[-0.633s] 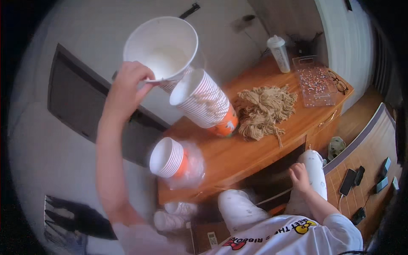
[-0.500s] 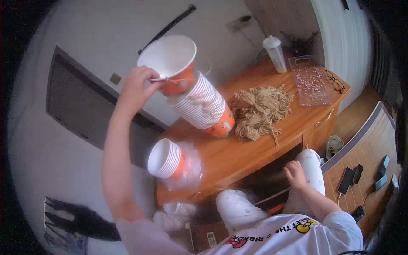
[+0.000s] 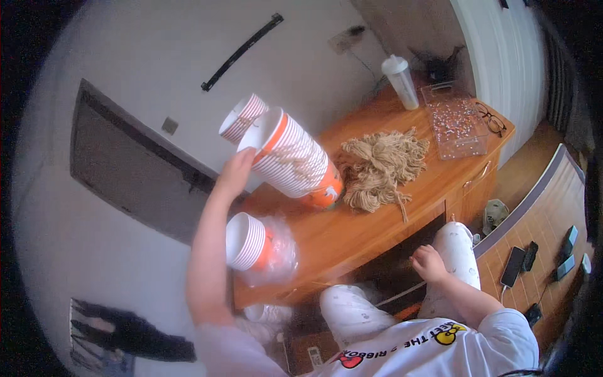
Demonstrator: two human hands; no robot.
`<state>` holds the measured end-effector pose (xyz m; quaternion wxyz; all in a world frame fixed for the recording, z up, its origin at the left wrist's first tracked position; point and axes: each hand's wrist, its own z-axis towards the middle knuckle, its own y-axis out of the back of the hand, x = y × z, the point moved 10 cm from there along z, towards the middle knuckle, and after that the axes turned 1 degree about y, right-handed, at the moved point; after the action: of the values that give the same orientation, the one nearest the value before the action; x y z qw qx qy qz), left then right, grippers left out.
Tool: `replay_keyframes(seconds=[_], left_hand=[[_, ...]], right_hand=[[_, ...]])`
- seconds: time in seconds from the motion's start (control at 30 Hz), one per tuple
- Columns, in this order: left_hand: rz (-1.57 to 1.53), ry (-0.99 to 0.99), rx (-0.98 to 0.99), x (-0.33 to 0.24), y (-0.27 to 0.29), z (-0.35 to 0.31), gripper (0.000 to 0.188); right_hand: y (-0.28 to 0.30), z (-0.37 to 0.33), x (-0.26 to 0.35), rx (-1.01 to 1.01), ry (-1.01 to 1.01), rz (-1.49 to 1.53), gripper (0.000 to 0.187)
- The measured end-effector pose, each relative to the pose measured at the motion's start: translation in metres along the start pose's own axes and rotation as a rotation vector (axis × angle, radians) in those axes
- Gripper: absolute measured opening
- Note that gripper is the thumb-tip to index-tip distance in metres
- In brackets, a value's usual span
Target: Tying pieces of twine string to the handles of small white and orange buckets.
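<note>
A tall stack of white and orange paper cups [image 3: 289, 154] leans on the wooden desk, with strands of beige cord along its side. My left hand [image 3: 237, 172] pinches the rim of the uppermost cup [image 3: 264, 133], which sits in the mouth of this stack. Just right of the stack lies a heap of beige cord [image 3: 386, 166]. Near my right knee, my right hand [image 3: 429, 264] rests with its fingers curled in, and nothing shows in it.
A shorter cup stack in clear plastic [image 3: 251, 242] lies near the desk's left edge; another cup stack [image 3: 242, 119] stands behind the tall one. Farther right are a lidded bottle [image 3: 400, 81], a clear tray of beads [image 3: 455, 129] and glasses [image 3: 493, 120]. A phone [image 3: 513, 266] lies at right.
My left hand has lowered the single cup into the tall stack's mouth. The cup stack behind now shows. My right hand's fingers have curled in more.
</note>
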<state>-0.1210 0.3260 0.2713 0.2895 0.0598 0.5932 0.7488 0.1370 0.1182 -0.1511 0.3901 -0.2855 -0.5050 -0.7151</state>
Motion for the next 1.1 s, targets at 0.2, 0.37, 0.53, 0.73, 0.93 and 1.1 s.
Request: replay_keyframes(seconds=[0.2, 0.37, 0.53, 0.73, 0.93, 1.1], left_hand=[[-0.111, 0.124, 0.085, 0.014, -0.011, 0.001, 0.056], [0.006, -0.049, 0.056, 0.021, -0.014, 0.007, 0.048], [0.143, 0.121, -0.08, 0.027, 0.004, -0.069, 0.058], [0.217, 0.331, -0.091, 0.105, 0.015, -0.227, 0.051], [-0.119, 0.513, -0.139, 0.112, 0.012, -0.264, 0.027], [0.097, 0.33, -0.092, 0.122, 0.002, -0.235, 0.017]], right_hand=[[0.003, 0.002, 0.001, -0.011, -0.023, 0.007, 0.016], [-0.003, 0.009, 0.005, 0.027, -0.025, -0.023, 0.015], [-0.006, 0.006, -0.004, -0.027, -0.018, -0.049, 0.014], [-0.013, 0.006, 0.007, 0.056, -0.004, -0.039, 0.013], [-0.048, -0.007, -0.025, 0.248, -0.342, 0.259, 0.017], [0.03, 0.048, 0.141, 0.236, 0.392, 0.24, 0.011]])
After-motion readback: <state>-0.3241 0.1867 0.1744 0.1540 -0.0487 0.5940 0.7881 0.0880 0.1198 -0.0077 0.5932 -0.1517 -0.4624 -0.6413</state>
